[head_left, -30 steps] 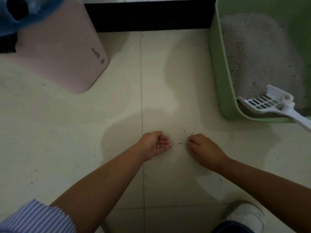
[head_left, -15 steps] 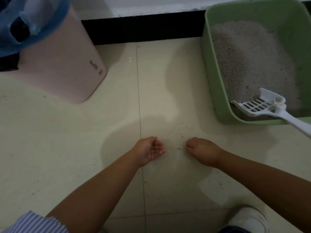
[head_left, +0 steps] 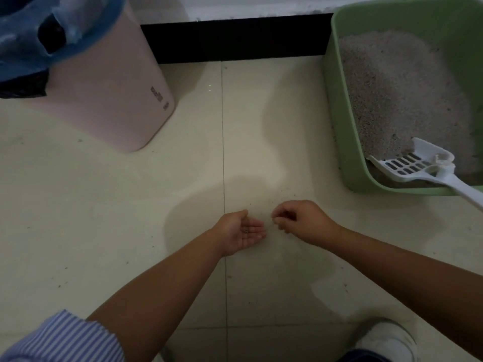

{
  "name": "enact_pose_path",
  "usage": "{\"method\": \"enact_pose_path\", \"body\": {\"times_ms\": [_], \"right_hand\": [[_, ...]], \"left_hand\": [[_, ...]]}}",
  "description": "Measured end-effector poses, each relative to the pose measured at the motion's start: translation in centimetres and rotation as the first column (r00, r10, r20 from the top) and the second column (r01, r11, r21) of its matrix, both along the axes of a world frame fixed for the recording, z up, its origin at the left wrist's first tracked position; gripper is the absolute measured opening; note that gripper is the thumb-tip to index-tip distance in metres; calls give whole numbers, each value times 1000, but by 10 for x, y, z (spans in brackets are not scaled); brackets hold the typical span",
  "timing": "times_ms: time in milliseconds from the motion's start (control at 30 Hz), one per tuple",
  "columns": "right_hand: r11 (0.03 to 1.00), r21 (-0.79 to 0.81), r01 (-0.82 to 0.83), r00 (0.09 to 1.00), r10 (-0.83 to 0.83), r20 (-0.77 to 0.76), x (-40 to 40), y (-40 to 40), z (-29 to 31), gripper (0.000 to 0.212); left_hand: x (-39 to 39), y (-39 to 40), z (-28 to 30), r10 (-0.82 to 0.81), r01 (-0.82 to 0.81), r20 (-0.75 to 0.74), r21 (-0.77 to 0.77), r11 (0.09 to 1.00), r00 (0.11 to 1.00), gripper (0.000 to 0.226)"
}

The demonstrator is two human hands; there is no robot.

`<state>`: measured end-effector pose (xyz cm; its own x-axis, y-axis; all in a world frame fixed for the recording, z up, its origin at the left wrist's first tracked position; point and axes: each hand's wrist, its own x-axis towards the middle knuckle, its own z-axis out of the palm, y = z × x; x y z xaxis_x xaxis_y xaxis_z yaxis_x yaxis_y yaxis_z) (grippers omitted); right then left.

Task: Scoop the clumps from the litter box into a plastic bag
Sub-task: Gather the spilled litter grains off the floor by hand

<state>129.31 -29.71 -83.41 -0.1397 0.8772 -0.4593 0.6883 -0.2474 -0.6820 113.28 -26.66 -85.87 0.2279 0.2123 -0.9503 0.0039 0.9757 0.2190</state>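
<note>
Left hand (head_left: 241,232) sits palm up just above the cream tiled floor (head_left: 104,205), fingers relaxed and slightly cupped, with a few dark specks of litter (head_left: 245,230) lying in the palm. Right hand (head_left: 295,222) is just beside it, knuckles up, fingertips curled in toward the thumb; whether anything is pinched between them, I cannot tell. Two hands, two bare forearms, one blue-and-white striped sleeve (head_left: 60,338) at the lower left, one white shoe (head_left: 386,340) at the lower right.

Over on the right, one light green plastic litter box (head_left: 337,108) stands on the floor against the black baseboard (head_left: 235,40). It holds a bed of pale grey granular litter (head_left: 397,95), and one white slotted plastic scoop (head_left: 418,165) rests in its near corner, the handle sticking out over the rim. No clumps can be made out in the litter from here.

Upper left, one pink plastic bin (head_left: 112,100) lined with one blue plastic bag (head_left: 23,30), folded over the rim; something dark shows inside it. A few scattered grains (head_left: 283,190) dot the tile ahead of the hands.
</note>
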Motion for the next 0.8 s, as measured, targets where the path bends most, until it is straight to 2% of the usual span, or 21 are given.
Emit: {"method": "enact_pose_path", "body": {"times_ms": [67,167,300,367,467,500,700,800], "right_hand": [[998,-40,-45,996,42,-76,0,0,6,19],[996,-30,-80,991,83,102,19,1,6,21],[981,53,-186,928,158,337,39,-1,-15,28],[942,100,-320,898,268,349,34,-2,-24,32],[805,210,-555,793,437,425,17,3,-37,32],[780,198,-594,766,474,434,10,6,-38,29],[849,125,-514,822,445,354,21,7,-35,5],[799,157,-581,785,499,367,42,-16,-34,9]], "left_hand": [[3,-2,1,-54,55,20,-21,998,998,50],[7,-5,2,-103,103,25,-25,994,994,45],[3,-6,-2,-122,122,-11,-13,993,993,42],[-1,-6,-4,-111,111,-24,-12,994,994,42],[-7,-3,-4,-92,92,-46,-3,996,995,43],[-9,-1,-4,-90,90,-55,2,996,994,43],[-16,5,-7,-91,96,-122,38,995,988,44],[-13,5,-8,-91,97,-121,51,994,989,44]]}}
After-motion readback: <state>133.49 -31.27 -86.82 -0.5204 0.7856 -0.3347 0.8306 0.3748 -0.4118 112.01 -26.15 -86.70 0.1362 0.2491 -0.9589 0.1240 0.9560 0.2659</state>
